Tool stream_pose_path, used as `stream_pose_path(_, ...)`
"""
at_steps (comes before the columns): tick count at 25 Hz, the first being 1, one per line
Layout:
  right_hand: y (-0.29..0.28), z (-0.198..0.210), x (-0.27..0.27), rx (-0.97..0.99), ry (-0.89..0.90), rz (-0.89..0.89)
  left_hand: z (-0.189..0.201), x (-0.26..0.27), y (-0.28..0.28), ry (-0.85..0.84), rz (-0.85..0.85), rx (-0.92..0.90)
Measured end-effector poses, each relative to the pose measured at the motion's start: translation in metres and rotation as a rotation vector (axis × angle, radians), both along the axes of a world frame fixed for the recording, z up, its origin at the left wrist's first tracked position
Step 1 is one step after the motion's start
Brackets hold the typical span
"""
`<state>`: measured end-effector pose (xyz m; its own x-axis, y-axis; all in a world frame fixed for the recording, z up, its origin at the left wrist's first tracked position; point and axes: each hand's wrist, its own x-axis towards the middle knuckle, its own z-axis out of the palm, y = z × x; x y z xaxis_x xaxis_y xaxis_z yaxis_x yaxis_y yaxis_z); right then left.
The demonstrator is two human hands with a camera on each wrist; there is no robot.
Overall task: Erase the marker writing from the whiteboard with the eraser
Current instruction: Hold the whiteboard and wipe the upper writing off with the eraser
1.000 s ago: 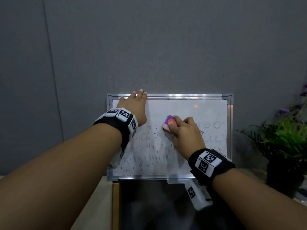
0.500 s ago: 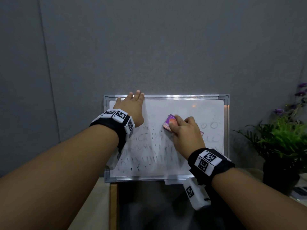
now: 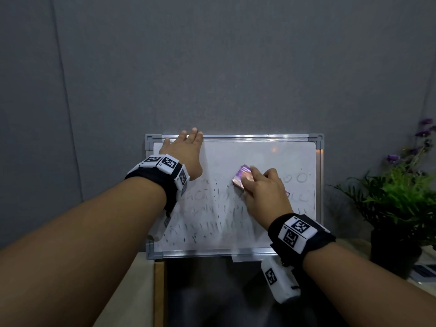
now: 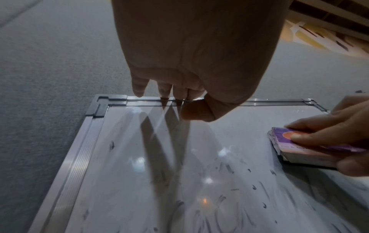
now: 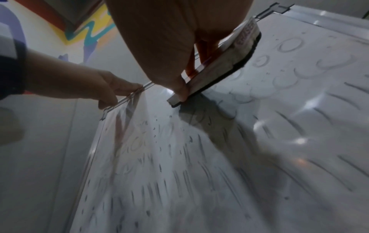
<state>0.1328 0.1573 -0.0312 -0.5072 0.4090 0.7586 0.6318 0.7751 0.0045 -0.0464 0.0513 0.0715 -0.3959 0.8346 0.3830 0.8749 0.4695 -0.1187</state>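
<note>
The whiteboard [image 3: 236, 156] stands upright against the wall. Faint circles [image 3: 300, 177] of marker writing sit at its right, and smeared dark strokes [image 3: 212, 225] cover its lower half. My right hand [image 3: 264, 192] grips a purple eraser [image 3: 243, 177] and presses its dark felt face against the board's middle; the right wrist view shows the eraser [image 5: 225, 63] just left of the circles [image 5: 289, 45]. My left hand [image 3: 186, 152] lies flat on the board's upper left, fingertips over the top frame, thumb on the white surface [image 4: 139, 157].
A grey wall [image 3: 212, 67] rises behind the board. A potted plant [image 3: 401, 204] with purple flowers stands at the right. The board's bottom edge rests on a wooden table [image 3: 132, 291] beside a dark surface [image 3: 212, 291].
My right hand has slid the eraser slightly to the right across the board. The left hand stays at the top left edge.
</note>
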Motion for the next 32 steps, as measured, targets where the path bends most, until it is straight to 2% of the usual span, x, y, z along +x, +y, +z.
stream_pose_path(4,0.001,-0.017,0.009,0.043,-0.011,-0.019,-0.001,0.000,0.001,-0.002,0.002,-0.005)
stream_pose_path(8,0.007,-0.007,0.014,-0.011,0.049,-0.074,0.000,-0.001,0.001,-0.009,0.005,-0.010)
stream_pose_path(12,0.000,-0.009,0.015,-0.019,-0.004,-0.035,-0.001,-0.001,0.001,-0.004,-0.002,0.004)
stream_pose_path(15,-0.001,-0.016,0.021,-0.026,-0.017,-0.070,-0.001,-0.001,0.000,-0.005,-0.007,0.001)
stream_pose_path(20,0.006,-0.004,0.012,-0.067,0.098,-0.080,-0.001,0.000,0.000,-0.003,0.002,-0.004)
stream_pose_path(26,0.000,-0.011,0.018,-0.075,0.006,-0.086,0.000,0.001,-0.001,-0.006,0.000,-0.005)
stream_pose_path(32,0.010,-0.002,0.020,-0.098,0.090,-0.094,0.000,0.001,0.000,0.002,0.004,-0.004)
